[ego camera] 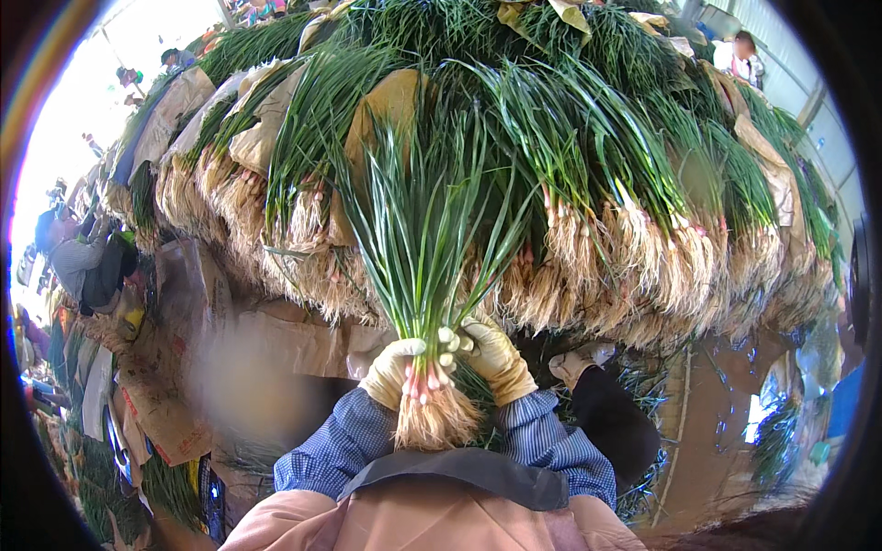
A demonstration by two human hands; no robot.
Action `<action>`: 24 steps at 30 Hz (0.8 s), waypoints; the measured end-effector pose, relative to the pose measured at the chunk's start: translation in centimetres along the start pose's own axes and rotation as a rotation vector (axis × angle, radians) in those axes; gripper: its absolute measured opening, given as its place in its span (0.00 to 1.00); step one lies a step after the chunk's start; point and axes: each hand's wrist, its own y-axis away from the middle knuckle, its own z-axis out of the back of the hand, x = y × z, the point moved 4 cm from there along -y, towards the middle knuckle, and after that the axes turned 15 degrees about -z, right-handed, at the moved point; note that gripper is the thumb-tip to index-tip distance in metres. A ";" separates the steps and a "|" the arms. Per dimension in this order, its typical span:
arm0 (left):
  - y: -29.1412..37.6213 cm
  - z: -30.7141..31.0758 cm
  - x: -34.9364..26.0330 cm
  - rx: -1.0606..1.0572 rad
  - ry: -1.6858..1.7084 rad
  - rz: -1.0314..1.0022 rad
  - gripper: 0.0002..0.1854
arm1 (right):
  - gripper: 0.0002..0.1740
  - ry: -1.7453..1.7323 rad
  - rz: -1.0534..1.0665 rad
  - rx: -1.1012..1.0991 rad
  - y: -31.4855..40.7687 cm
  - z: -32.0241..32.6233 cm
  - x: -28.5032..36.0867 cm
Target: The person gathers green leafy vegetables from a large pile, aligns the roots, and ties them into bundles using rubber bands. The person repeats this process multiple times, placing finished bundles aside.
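A bunch of green plants (420,275) with long flat leaves, pinkish-white bulb ends and a shaggy tuft of pale roots (437,419) stands upright before me, roots down. My left hand (390,375), in a cream glove, grips its stems just above the bulbs. On the other side my right hand (493,358), gloved alike, has its fingers curled at the same stems, its fingertips close to the left thumb. The leaves fan out upward, in front of a large heap of similar plants. Part of each palm is hidden.
A wide heap of rooted plants (634,234) curves across the view, roots towards me. Brown paper sheets (393,110) lie among them. Printed sacking (165,413) covers ground at left, near a seated person (89,255). Loose leaves (641,420) litter the right, beside my shoe (572,365).
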 end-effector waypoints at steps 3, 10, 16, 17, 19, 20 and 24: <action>-0.1 -0.2 0.3 -0.077 -0.008 0.011 0.23 | 0.16 0.179 -0.003 0.049 0.1 0.7 1.0; -0.3 0.9 -1.1 -0.202 -0.534 -0.045 0.26 | 0.33 0.934 0.672 -0.528 4.0 -1.8 5.5; 0.8 -0.2 -1.0 -0.263 -0.570 0.017 0.15 | 0.33 1.183 0.028 -0.461 2.2 -2.3 2.7; 0.9 -0.8 -1.1 -0.184 -0.594 -0.016 0.14 | 0.29 1.063 -0.029 -0.539 2.0 -1.6 2.0; 1.3 -1.6 -0.8 -0.202 -0.511 -0.018 0.13 | 0.19 1.875 0.574 -0.746 2.1 -3.2 1.9; 1.1 -1.9 -0.8 -0.243 -0.482 -0.021 0.14 | 0.12 2.045 0.658 -0.833 1.8 -3.4 1.5; 0.5 -3.7 -1.1 -0.144 -0.383 -0.261 0.12 | 0.15 1.329 0.960 -0.600 1.0 -4.3 3.3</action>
